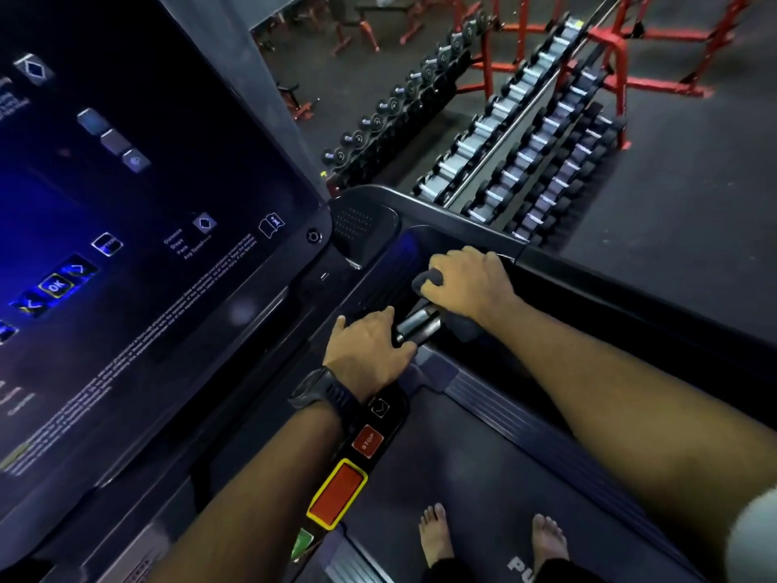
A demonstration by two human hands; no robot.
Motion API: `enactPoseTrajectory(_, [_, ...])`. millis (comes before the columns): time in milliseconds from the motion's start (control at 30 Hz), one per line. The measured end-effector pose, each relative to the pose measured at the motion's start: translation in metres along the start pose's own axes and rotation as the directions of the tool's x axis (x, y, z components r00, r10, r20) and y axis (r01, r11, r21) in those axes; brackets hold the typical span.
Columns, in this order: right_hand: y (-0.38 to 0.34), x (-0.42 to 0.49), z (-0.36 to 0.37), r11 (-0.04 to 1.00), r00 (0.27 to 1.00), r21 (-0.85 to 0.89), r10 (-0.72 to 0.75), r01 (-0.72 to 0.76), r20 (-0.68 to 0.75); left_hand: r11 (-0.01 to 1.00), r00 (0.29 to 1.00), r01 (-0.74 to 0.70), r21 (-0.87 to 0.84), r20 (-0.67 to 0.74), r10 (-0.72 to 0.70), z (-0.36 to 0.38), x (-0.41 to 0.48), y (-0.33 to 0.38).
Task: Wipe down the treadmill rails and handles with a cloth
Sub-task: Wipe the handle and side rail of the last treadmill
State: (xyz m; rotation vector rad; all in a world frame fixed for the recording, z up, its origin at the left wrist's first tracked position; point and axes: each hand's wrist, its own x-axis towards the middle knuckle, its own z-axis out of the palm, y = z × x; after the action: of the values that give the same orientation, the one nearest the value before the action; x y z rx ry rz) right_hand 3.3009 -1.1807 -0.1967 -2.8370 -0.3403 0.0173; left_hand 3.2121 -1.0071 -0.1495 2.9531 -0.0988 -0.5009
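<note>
On the upper right of my feed I see a long tiered dumbbell rack (496, 132), its rows of black-ended dumbbells with pale handles running diagonally away from me. Just left of it stands a second rack (403, 107) of round black dumbbells with white markings I can't read. Red steel frames (609, 48) rise behind both, more red stands (357, 27) sit farther back, and everything rests on a dark speckled floor (693, 183)
</note>
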Motion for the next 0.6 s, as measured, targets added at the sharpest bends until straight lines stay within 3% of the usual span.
enactPoseTrajectory(100, [-0.004, -0.006, 0.004, 0.993, 0.988, 0.067, 0.106, -0.099, -0.109, 0.992, 0.999, -0.009, -0.126, -0.034, 0.005, -0.006, 0.003, 0.006])
enactPoseTrajectory(200, [-0.013, -0.026, 0.01, 0.96, 0.923, 0.221, 0.236, -0.173, -0.305, 0.918, 0.998, 0.028, -0.396, -0.045, -0.049, -0.013, 0.004, 0.01])
enactPoseTrajectory(300, [-0.026, -0.045, 0.008, 0.934, 0.835, 0.323, 0.295, -0.151, -0.465, 0.709, 0.998, -0.049, -0.703, -0.065, 0.004, -0.019, 0.01, 0.017])
enactPoseTrajectory(367, [-0.038, -0.055, 0.002, 0.916, 0.783, 0.385, 0.32, -0.113, -0.534, 0.557, 0.992, -0.124, -0.821, -0.092, 0.085, -0.02, 0.014, 0.025])
enactPoseTrajectory(500, [-0.04, -0.069, -0.013, 0.828, 0.686, 0.56, 0.409, -0.002, -0.602, 0.381, 0.976, -0.197, -0.903, -0.145, 0.161, -0.022, 0.017, 0.043])
enactPoseTrajectory(600, [-0.029, -0.08, -0.016, 0.753, 0.601, 0.658, 0.538, -0.027, -0.591, 0.292, 0.967, -0.234, -0.927, -0.191, 0.169, -0.02, 0.022, 0.048])
